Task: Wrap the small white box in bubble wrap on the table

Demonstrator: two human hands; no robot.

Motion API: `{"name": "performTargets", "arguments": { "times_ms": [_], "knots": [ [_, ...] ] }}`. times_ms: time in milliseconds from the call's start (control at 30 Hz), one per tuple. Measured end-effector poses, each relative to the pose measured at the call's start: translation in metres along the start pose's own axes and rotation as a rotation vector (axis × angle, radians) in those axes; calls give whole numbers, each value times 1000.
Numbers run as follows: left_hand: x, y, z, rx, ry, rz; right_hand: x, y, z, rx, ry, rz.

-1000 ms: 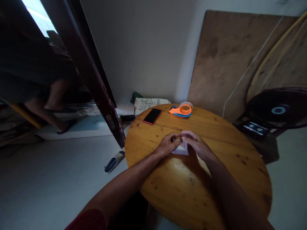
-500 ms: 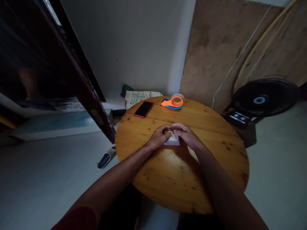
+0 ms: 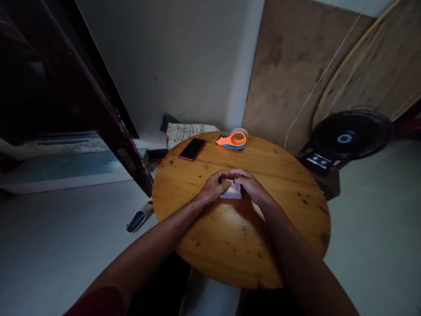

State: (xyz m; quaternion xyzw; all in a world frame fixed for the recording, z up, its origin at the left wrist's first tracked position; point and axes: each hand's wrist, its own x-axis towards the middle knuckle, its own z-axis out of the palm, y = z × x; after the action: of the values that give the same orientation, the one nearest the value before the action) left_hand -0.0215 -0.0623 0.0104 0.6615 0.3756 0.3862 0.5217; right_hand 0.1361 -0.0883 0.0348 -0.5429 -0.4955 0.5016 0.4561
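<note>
My left hand [image 3: 213, 188] and my right hand [image 3: 251, 186] meet over the middle of a round wooden table [image 3: 197, 215]. Both have their fingers curled around a small pale box-like object [image 3: 232, 193] that rests on the tabletop. Most of the object is hidden under my fingers, so I cannot make out what it is. Both forearms reach in from the bottom of the view.
At the table's far edge lie a red-edged phone [image 3: 192, 149] and an orange tape dispenser [image 3: 233, 140]. A dark door frame [image 3: 108, 127] stands left. A black fan [image 3: 350, 138] and wooden boards [image 3: 289, 70] are at the right. A slipper [image 3: 138, 218] lies on the floor.
My view has swung down and to the right, so the table sits lower-left in frame. The person's legs seen through the doorway are out of view. My hands stay on the small object.
</note>
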Motion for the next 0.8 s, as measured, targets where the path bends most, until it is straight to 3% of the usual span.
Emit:
{"name": "performTargets", "arguments": {
  "times_ms": [100,300,800],
  "knots": [
    [0,-2,0,-5,5,2,1,-1,0,13,19,55],
    [0,1,0,-23,29,-38,-1,-4,-2,-44,29,32],
    [-1,3,0,-91,-34,-52,-6,-8,-5,-117,-96,-33]
  ]
}}
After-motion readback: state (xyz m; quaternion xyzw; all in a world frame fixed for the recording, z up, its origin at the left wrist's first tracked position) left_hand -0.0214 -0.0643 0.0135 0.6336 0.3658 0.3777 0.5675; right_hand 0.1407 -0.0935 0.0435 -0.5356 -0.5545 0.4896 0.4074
